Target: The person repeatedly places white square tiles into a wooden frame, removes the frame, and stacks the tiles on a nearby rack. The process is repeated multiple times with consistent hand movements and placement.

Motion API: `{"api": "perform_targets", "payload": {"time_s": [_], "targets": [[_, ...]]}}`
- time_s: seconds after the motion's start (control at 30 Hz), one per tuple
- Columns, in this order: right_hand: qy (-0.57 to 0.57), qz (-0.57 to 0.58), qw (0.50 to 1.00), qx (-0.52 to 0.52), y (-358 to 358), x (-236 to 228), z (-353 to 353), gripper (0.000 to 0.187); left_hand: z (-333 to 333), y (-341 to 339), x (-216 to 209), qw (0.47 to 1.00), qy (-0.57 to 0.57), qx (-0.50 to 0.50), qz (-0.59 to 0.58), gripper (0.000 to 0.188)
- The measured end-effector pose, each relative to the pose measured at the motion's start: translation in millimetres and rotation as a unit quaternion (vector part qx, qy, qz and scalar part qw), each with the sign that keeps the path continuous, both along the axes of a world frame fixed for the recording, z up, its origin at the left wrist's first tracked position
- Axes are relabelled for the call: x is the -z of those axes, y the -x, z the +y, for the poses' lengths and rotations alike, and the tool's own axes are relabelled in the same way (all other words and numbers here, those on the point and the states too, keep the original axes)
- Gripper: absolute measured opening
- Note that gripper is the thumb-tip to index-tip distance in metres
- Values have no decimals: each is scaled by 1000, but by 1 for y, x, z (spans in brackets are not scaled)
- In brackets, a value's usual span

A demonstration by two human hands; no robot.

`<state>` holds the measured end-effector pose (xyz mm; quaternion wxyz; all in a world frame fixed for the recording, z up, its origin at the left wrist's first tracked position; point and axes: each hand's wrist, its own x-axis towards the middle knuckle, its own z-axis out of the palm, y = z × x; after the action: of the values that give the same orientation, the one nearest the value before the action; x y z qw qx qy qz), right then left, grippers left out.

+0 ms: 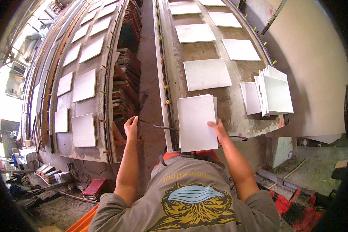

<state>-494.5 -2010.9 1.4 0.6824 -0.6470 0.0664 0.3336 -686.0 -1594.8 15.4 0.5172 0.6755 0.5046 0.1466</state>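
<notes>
The right hand [219, 130] grips the lower right edge of a small stack of white tiles [195, 121] lying at the near end of the long table [236, 116], its long axis running up the frame, away from the person. The left hand [131, 127] hovers further left over the gap between the tables (fingers curled, apparently holding a thin dark strip, though that is hard to make out), so the right hand is the nearer.

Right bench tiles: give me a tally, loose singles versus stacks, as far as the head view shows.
Single flat tiles: 7
Near stack, gripped by right hand: 1
Leaning stack at the bench's end: 1
Total: 9
</notes>
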Motion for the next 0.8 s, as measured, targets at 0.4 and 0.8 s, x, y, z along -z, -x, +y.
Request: {"api": "perform_targets", "payload": {"time_s": [0.4,0.8], "targets": [[370,-339,856,-126,-7,-12,-34,64,-133,-25,-14,829,-358,429,29,48],[445,-512,679,-280,-8,4,-105,22,-140,-46,-13,790,-426,442,-12,16]]}}
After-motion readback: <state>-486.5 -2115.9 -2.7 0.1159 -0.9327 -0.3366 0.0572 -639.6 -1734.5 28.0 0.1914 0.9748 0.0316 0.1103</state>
